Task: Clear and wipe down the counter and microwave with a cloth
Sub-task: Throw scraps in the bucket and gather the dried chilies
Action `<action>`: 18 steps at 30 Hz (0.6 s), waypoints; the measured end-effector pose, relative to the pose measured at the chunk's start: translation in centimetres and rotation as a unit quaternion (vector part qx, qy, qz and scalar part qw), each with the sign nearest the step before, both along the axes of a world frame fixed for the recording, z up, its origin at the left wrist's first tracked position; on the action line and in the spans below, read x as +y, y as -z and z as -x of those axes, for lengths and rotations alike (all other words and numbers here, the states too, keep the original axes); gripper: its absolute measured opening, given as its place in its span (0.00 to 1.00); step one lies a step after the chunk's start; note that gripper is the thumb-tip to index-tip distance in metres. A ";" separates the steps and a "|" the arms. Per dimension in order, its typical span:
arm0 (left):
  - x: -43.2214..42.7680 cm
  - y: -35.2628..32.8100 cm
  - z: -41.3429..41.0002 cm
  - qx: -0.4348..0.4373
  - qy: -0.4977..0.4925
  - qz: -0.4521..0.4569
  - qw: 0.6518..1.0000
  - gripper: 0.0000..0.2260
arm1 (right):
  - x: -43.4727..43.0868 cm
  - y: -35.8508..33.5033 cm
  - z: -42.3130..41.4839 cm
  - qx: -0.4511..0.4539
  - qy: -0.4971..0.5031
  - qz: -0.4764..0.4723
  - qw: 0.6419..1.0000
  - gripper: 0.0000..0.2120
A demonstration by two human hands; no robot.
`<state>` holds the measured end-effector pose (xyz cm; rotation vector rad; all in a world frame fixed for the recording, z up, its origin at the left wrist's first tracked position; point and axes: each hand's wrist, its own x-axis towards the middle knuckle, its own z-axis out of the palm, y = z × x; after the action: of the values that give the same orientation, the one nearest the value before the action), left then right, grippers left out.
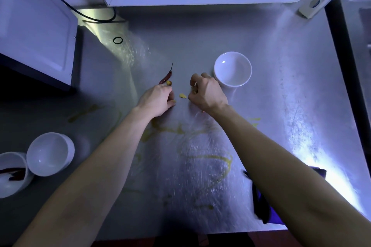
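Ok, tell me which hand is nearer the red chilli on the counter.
Left. The left hand has its fingertips right at the chilli's near end; the right hand, pinching food scraps, sits well off to the chilli's right, beside the white bowl.

Dim bluish light; harsh glare on counter [331,174] right edge; wide-angle bending; slight blur.

The single head-worn view looks steeply down and forward, close over the steel counter [200,36].
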<state>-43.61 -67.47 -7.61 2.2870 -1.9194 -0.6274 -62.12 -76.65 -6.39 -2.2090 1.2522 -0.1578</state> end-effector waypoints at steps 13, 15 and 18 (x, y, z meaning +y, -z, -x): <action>4.5 -0.4 3.0 0.636 -0.500 -0.049 0.586 0.09 | 6.3 -3.6 -0.5 -0.148 -0.013 -0.012 0.989 0.08; 4.5 -0.2 3.2 0.661 -0.521 -0.054 0.537 0.09 | 7.2 -4.3 -1.2 -0.150 -0.047 -0.022 0.987 0.08; 4.4 -0.1 2.9 0.689 -0.534 -0.046 0.489 0.09 | 8.3 -4.7 -2.3 -0.143 -0.094 -0.039 0.985 0.10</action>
<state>-46.52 -63.09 -7.49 1.3414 0.3179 -1.4828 -59.83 -68.39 -1.67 -2.1328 0.8767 -0.3319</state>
